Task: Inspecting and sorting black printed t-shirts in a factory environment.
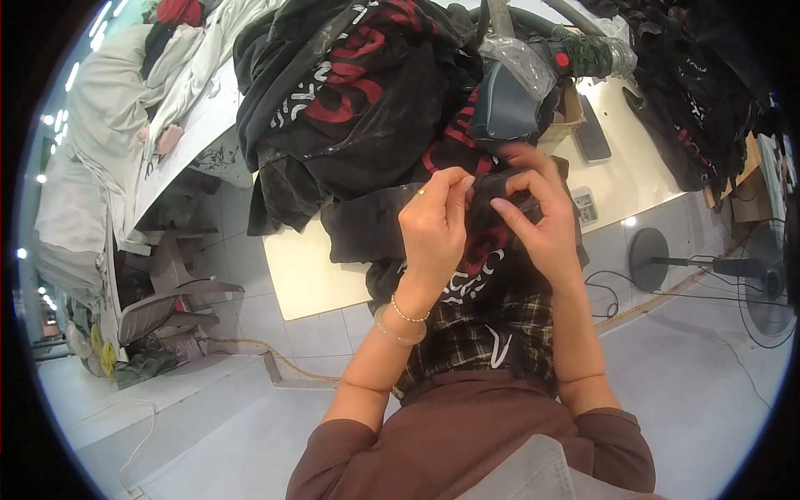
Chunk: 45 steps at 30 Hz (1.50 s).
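Black garment with red-and-white print lay between and below the left hand, whose thumb and forefinger pinched its cloth, and the right hand, loosely curled with thumb and forefinger parted, so it could have slipped or bunched had that single pinch loosened.

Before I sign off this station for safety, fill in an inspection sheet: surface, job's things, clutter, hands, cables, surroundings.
Surface: pale cream tabletop, partly covered.
Job's things: rumpled black cloth in front of the person.
Clutter: large heap of black garments with red and white lettering; dark flat rectangular object.
Hands: left hand pinches the cloth; right hand curls at it, grip unclear.
Cables: thin black cables toward the right.
Surroundings: dark blue-grey machine head; black standing fan; grey plastic chair.
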Each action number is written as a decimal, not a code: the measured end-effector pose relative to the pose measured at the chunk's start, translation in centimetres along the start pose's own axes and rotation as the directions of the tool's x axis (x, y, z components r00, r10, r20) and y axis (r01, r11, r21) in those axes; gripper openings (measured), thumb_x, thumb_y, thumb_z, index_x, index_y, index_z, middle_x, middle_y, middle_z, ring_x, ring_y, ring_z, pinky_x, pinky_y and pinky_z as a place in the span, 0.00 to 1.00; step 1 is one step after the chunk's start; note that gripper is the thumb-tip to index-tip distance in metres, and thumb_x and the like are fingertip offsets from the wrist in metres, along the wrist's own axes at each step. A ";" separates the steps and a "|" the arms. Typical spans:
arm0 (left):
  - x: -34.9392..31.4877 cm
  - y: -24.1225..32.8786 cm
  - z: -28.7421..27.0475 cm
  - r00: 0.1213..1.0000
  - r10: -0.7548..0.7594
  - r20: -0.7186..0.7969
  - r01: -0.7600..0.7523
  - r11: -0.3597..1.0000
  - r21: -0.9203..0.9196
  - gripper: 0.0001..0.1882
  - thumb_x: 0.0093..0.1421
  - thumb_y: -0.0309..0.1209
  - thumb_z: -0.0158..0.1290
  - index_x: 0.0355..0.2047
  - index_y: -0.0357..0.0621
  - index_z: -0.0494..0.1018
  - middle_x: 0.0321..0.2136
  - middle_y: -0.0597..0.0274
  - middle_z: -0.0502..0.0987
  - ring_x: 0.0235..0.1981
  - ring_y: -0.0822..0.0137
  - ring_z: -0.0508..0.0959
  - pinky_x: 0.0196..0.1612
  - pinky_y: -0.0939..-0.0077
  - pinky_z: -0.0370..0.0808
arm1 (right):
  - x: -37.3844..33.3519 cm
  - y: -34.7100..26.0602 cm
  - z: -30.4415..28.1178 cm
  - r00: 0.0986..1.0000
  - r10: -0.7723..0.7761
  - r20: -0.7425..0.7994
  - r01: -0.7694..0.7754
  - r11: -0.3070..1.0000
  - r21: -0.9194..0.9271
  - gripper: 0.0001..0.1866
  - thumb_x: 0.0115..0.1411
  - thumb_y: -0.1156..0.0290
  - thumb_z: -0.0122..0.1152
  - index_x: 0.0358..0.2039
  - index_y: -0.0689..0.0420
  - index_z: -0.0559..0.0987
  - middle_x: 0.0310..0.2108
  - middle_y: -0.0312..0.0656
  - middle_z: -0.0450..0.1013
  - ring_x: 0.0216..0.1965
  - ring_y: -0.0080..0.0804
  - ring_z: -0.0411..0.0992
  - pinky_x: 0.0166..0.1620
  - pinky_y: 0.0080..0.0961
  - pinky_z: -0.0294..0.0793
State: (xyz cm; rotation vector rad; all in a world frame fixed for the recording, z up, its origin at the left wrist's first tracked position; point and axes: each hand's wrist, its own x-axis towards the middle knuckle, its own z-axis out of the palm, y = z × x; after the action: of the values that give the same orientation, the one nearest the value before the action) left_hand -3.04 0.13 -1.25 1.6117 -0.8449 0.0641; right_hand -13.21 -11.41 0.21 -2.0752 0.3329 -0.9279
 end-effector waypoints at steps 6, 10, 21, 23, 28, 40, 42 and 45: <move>1.2 -0.4 -0.2 0.994 0.109 0.031 -0.110 0.993 0.040 0.03 0.65 0.23 0.51 0.34 0.36 0.72 0.19 0.66 0.72 0.19 0.79 0.69 0.23 0.85 0.66 | 0.2 -0.7 0.5 0.943 0.326 0.064 -0.331 0.905 0.268 0.11 0.53 0.78 0.66 0.36 0.62 0.75 0.32 0.39 0.74 0.34 0.23 0.70 0.41 0.21 0.70; 1.4 -0.1 -0.4 0.998 -0.051 0.037 0.053 0.998 -0.043 0.03 0.64 0.24 0.52 0.36 0.37 0.73 0.21 0.67 0.74 0.23 0.79 0.71 0.28 0.85 0.68 | 0.3 -0.2 1.1 0.933 0.358 0.036 -0.355 0.899 0.257 0.09 0.53 0.78 0.67 0.34 0.65 0.77 0.25 0.35 0.73 0.28 0.18 0.68 0.34 0.16 0.68; 2.0 -0.4 -0.1 0.981 -0.192 0.005 0.189 0.960 -0.207 0.07 0.54 0.22 0.60 0.33 0.32 0.76 0.28 0.59 0.76 0.31 0.68 0.75 0.37 0.77 0.71 | 1.1 -0.9 3.5 0.884 0.443 -0.149 -0.338 0.827 0.449 0.06 0.57 0.76 0.66 0.28 0.63 0.77 0.22 0.25 0.68 0.23 0.08 0.59 0.26 0.11 0.56; 2.1 -0.2 0.1 0.980 -0.200 0.000 0.196 0.958 -0.211 0.07 0.54 0.22 0.60 0.33 0.32 0.76 0.28 0.59 0.76 0.30 0.68 0.75 0.37 0.77 0.71 | 1.3 -0.9 3.5 0.889 0.426 -0.166 -0.313 0.832 0.457 0.06 0.57 0.76 0.66 0.27 0.63 0.76 0.21 0.24 0.67 0.23 0.08 0.58 0.25 0.11 0.54; 2.5 -0.2 0.6 0.981 -0.195 -0.021 0.186 0.958 -0.219 0.06 0.54 0.22 0.60 0.32 0.32 0.76 0.28 0.59 0.77 0.31 0.67 0.74 0.37 0.77 0.70 | 1.6 -0.8 3.3 0.882 0.438 -0.176 -0.317 0.826 0.465 0.07 0.57 0.76 0.66 0.27 0.63 0.76 0.22 0.24 0.68 0.24 0.08 0.59 0.26 0.10 0.55; 2.4 0.2 1.1 0.988 -0.156 -0.007 0.151 0.969 -0.194 0.07 0.57 0.24 0.60 0.33 0.30 0.76 0.28 0.67 0.75 0.31 0.78 0.72 0.38 0.85 0.69 | 1.5 -0.7 2.7 0.877 0.446 -0.181 -0.324 0.824 0.465 0.06 0.57 0.77 0.66 0.27 0.63 0.76 0.23 0.24 0.69 0.24 0.08 0.59 0.26 0.10 0.55; 2.6 0.5 0.8 0.980 -0.195 -0.039 0.184 0.962 -0.204 0.07 0.54 0.23 0.61 0.32 0.32 0.76 0.28 0.58 0.77 0.32 0.66 0.74 0.38 0.75 0.70 | 1.6 -0.7 2.8 0.880 0.443 -0.169 -0.320 0.818 0.478 0.06 0.57 0.77 0.66 0.28 0.63 0.77 0.23 0.25 0.70 0.25 0.08 0.61 0.27 0.09 0.57; 2.6 -0.1 0.2 0.989 -0.125 0.085 0.135 0.982 -0.135 0.07 0.57 0.25 0.60 0.34 0.33 0.76 0.30 0.65 0.77 0.33 0.77 0.73 0.39 0.83 0.70 | 1.6 -0.8 2.4 0.881 0.445 -0.161 -0.314 0.804 0.504 0.05 0.57 0.78 0.65 0.29 0.63 0.77 0.24 0.26 0.71 0.26 0.09 0.63 0.29 0.10 0.61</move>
State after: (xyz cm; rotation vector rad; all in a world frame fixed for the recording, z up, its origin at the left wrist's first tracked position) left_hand -1.18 -1.28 -0.12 1.5400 -0.7824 -0.1473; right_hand -10.39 -10.33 0.70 -1.3680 0.5909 -0.9315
